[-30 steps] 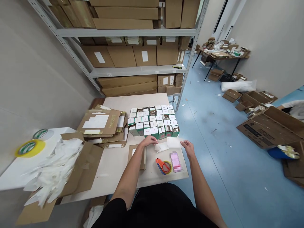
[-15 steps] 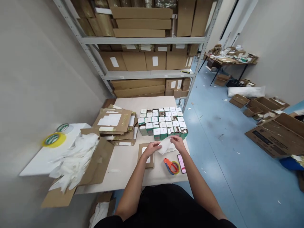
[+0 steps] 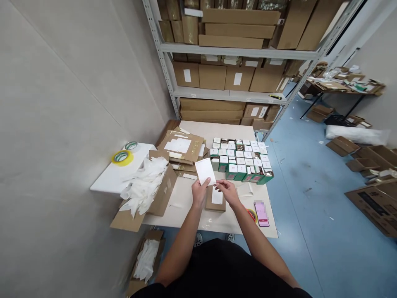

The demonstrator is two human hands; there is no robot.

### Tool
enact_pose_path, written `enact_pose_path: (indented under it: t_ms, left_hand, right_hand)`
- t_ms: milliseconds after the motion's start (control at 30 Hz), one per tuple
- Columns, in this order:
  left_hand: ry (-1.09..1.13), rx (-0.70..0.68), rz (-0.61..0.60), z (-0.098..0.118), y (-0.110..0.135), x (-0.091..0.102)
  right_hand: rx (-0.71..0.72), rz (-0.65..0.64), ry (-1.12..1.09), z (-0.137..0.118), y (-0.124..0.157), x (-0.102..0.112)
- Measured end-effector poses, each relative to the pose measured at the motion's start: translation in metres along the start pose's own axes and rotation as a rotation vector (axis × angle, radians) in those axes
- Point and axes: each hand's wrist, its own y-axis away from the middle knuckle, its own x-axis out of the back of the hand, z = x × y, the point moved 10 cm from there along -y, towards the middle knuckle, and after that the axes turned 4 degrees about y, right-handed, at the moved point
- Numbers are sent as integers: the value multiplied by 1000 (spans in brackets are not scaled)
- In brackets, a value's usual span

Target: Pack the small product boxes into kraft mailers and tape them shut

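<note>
My left hand (image 3: 200, 192) grips a white label (image 3: 204, 170) by its lower edge, thumb on top. The label is held up above the table, its face towards me. My right hand (image 3: 227, 191) has its fingers pinched at the label's lower right corner. Below both hands lies a small brown cardboard box (image 3: 216, 200) bearing a white label of its own. A loose white slip of paper (image 3: 245, 189) rests on the table to the right of my right hand. The scissors-like orange and yellow thing (image 3: 252, 215) is mostly covered by my right forearm.
Rows of small green-and-white boxes (image 3: 240, 159) stand behind my hands. Flattened cardboard (image 3: 182, 145) is stacked at the left, beside an open carton of white paper scraps (image 3: 145, 182). Tape rolls (image 3: 122, 157) sit farther left. A phone (image 3: 262, 213) lies at right; a loaded shelf (image 3: 229, 94) stands behind.
The view has turned left. My left hand has raised the white label, now flat and facing me; my right hand has moved to its corner. A white slip now lies on the table.
</note>
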Motion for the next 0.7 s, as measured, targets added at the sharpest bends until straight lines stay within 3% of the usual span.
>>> enact_pose_path:
  t_ms: [333, 700]
  left_hand:
    - [134, -10, -3, 22, -10, 44]
    - [124, -38, -39, 24, -18, 72]
  right_hand:
    - [18, 119, -18, -5, 5, -53]
    - [35, 162, 33, -9, 9, -78]
